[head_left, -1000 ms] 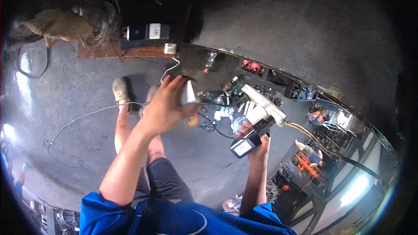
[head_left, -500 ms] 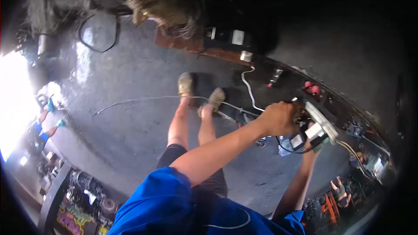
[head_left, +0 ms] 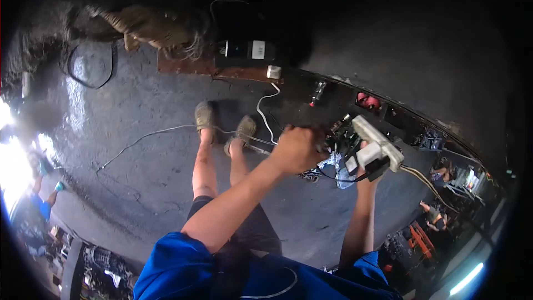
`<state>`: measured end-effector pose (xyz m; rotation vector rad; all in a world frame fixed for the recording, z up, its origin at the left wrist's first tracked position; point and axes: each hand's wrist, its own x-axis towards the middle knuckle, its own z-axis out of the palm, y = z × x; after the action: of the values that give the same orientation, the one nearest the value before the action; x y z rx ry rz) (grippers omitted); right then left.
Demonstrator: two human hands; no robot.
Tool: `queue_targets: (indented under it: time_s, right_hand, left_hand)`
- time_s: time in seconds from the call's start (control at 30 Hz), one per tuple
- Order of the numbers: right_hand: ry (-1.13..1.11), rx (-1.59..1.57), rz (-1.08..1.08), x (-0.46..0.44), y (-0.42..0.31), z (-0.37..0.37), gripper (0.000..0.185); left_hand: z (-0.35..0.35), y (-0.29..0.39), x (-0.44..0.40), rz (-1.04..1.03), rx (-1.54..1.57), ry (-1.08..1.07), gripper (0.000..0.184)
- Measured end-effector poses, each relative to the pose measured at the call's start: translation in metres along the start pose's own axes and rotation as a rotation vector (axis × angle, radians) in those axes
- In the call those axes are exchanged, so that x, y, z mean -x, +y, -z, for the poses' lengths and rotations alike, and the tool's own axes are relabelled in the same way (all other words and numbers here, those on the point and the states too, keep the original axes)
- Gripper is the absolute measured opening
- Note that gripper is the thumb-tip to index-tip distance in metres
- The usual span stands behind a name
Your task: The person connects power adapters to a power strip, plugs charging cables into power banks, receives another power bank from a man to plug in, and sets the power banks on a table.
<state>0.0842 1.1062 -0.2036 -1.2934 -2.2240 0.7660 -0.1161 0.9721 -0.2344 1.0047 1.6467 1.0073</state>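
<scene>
My right hand is wrapped round a white power strip, holding it raised and tilted. A white plug-in adapter and a black plug sit on the strip's near side. To the left of the strip and apart from it, my left hand is closed, with its back towards me. Something dark shows at its fingers, too blurred to name. A thin black cable curves from below my left hand towards the black plug. A paired cord leaves the strip's lower end towards the right.
A white cable and a long grey cable lie on the floor by my shoes. A bottle, a pink object and dark boxes are ahead. Another person is at the right.
My left hand has moved away from the power strip to the left. The strip, in my right hand, now shows more of its plugs. The whole view has shifted left.
</scene>
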Motion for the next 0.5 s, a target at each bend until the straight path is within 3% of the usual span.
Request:
queue_targets:
  time_s: [0.07,0.1,0.13,0.2,0.27,0.4,0.47,0.5]
  right_hand:
    - [-0.174,0.144,0.144,0.002,-0.008,0.005,0.042]
    - [0.077,-0.614,-0.440,0.013,-0.006,-0.008,0.040]
    - [-0.006,-0.527,-0.406,0.020,-0.008,-0.004,0.035]
    - [-0.038,-0.707,-0.542,0.022,-0.027,-0.005,0.031]
    - [0.064,-1.041,-0.826,0.020,-0.045,-0.007,0.029]
    - [0.065,-0.816,-0.728,0.032,-0.041,-0.015,0.029]
    - [0.001,-0.751,-0.594,0.036,-0.045,-0.017,0.030]
    - [-0.015,-0.929,-0.701,0.037,-0.053,-0.015,0.031]
  left_hand:
    - [0.016,-0.013,-0.017,0.088,-0.043,-0.079,0.048]
    - [0.018,-0.017,-0.020,0.083,-0.040,-0.080,0.048]
    - [0.019,-0.020,-0.020,0.040,-0.003,0.003,0.044]
    - [0.026,-0.029,-0.024,-0.016,0.032,0.077,0.042]
    - [0.042,-0.044,-0.021,0.135,0.410,0.135,0.041]
    - [0.065,-0.064,-0.002,0.203,0.464,0.244,0.036]
    - [0.079,-0.058,0.010,0.458,0.479,0.205,0.032]
    - [0.076,-0.066,0.013,0.484,0.485,0.171,0.028]
